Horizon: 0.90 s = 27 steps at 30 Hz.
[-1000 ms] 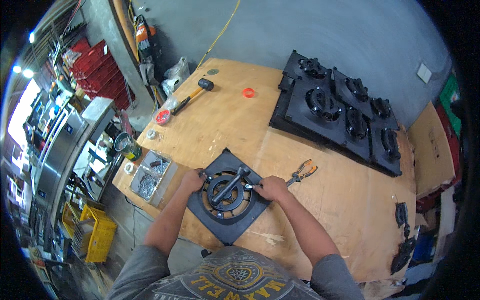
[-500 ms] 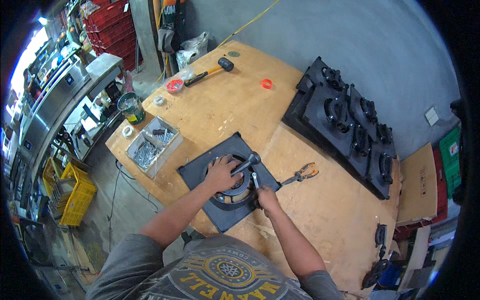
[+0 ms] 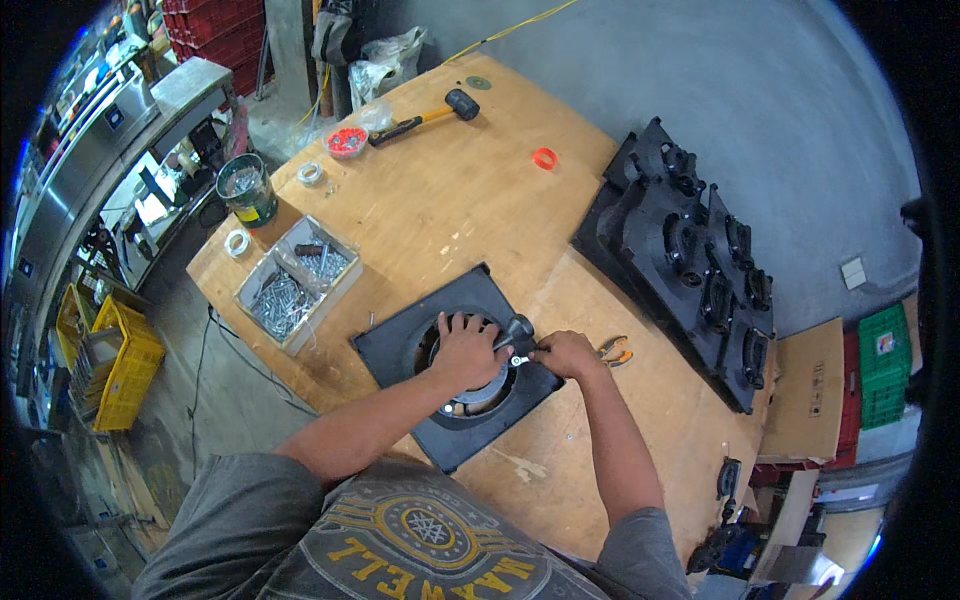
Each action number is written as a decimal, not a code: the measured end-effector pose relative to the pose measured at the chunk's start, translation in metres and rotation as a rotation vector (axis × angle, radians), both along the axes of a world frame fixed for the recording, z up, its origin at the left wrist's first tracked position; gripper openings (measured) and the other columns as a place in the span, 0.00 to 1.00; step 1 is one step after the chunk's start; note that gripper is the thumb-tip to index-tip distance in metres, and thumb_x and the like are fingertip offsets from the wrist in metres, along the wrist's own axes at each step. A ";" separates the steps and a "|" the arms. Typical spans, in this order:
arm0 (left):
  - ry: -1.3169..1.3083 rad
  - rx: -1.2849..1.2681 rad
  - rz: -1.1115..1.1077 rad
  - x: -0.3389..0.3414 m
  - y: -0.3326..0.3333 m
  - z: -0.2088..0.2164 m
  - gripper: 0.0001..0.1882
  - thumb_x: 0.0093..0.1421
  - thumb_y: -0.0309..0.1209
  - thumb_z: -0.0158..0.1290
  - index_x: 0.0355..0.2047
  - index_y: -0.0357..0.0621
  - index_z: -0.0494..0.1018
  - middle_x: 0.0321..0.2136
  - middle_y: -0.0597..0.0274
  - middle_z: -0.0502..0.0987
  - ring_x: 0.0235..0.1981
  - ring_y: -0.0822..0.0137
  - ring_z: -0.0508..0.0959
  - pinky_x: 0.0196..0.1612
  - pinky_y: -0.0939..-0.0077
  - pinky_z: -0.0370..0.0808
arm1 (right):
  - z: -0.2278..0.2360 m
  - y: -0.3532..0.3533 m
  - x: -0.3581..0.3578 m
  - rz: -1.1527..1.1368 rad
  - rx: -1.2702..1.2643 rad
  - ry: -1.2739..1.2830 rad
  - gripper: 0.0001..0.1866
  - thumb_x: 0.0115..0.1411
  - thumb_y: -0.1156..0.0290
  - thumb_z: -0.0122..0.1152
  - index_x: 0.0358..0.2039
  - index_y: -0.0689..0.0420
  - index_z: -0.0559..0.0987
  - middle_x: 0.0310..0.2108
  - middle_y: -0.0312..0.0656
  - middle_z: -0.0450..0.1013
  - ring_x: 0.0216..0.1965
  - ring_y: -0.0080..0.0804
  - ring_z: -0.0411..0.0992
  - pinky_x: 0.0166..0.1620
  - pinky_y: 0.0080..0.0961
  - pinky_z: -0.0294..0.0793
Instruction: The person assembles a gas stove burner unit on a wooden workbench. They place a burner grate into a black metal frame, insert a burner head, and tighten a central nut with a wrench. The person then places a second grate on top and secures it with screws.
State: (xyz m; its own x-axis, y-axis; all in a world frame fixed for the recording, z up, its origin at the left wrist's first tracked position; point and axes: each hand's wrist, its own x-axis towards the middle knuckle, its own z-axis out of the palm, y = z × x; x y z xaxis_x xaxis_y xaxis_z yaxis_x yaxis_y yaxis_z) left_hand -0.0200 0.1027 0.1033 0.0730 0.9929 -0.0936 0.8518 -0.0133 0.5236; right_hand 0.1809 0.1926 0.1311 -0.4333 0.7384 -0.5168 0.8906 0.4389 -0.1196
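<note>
- Left of the left fingers (image 3: pixel 458 323), an open box (image 3: pixel 334 303) holds loose screws (image 3: pixel 282 303).
- Beneath the left hand (image 3: pixel 465 358), fingers spread flat, lies the black square plate (image 3: pixel 452 436) with its round burner (image 3: pixel 489 397), seemingly only part-fastened.
- Just right, the right hand (image 3: pixel 570 355) has fingers closed round a wrench (image 3: pixel 518 361) at the burner's edge; tightening looks unfinished.
- Beyond the right fingers, pliers (image 3: pixel 618 353) rest on the tabletop (image 3: pixel 430 200); farther off, similar plates (image 3: pixel 636 232) already carry burners, apparently complete.
</note>
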 end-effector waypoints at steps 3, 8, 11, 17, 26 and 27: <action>-0.008 0.142 0.003 -0.002 -0.001 -0.013 0.27 0.63 0.51 0.48 0.51 0.41 0.74 0.53 0.41 0.70 0.62 0.39 0.60 0.61 0.25 0.49 | 0.000 -0.005 -0.005 -0.058 0.017 -0.003 0.22 0.57 0.46 0.58 0.37 0.50 0.85 0.35 0.48 0.80 0.40 0.49 0.78 0.45 0.42 0.75; -0.078 0.034 -0.034 -0.005 0.004 -0.008 0.25 0.63 0.48 0.49 0.51 0.41 0.73 0.56 0.41 0.68 0.64 0.40 0.59 0.61 0.23 0.48 | -0.003 -0.014 -0.002 -0.151 0.048 0.039 0.21 0.57 0.47 0.60 0.37 0.53 0.84 0.33 0.49 0.80 0.39 0.50 0.78 0.44 0.42 0.75; -0.080 0.035 -0.043 -0.006 0.000 -0.005 0.25 0.63 0.47 0.49 0.50 0.40 0.73 0.56 0.41 0.68 0.63 0.40 0.60 0.62 0.25 0.49 | -0.010 -0.018 0.002 -0.218 0.047 0.093 0.22 0.58 0.47 0.60 0.36 0.54 0.84 0.32 0.52 0.79 0.38 0.50 0.78 0.44 0.41 0.75; -0.126 0.185 -0.038 -0.003 0.002 -0.023 0.22 0.63 0.43 0.50 0.44 0.35 0.74 0.51 0.43 0.71 0.61 0.43 0.63 0.64 0.37 0.53 | -0.041 -0.066 0.003 -0.556 0.066 0.108 0.23 0.62 0.49 0.55 0.38 0.59 0.82 0.34 0.57 0.78 0.38 0.52 0.77 0.43 0.42 0.74; -0.151 0.199 -0.006 -0.003 0.003 -0.024 0.22 0.63 0.43 0.50 0.45 0.35 0.74 0.51 0.42 0.71 0.59 0.43 0.65 0.65 0.41 0.54 | -0.063 -0.120 -0.018 -1.159 -0.248 0.755 0.21 0.68 0.57 0.49 0.41 0.66 0.77 0.33 0.54 0.75 0.36 0.50 0.72 0.40 0.39 0.71; -0.163 0.201 0.003 -0.003 0.004 -0.023 0.22 0.63 0.43 0.51 0.45 0.35 0.74 0.51 0.42 0.72 0.59 0.43 0.65 0.64 0.41 0.54 | -0.055 -0.115 -0.017 -1.150 -0.316 0.750 0.19 0.68 0.59 0.49 0.37 0.65 0.76 0.27 0.45 0.73 0.29 0.39 0.70 0.34 0.34 0.70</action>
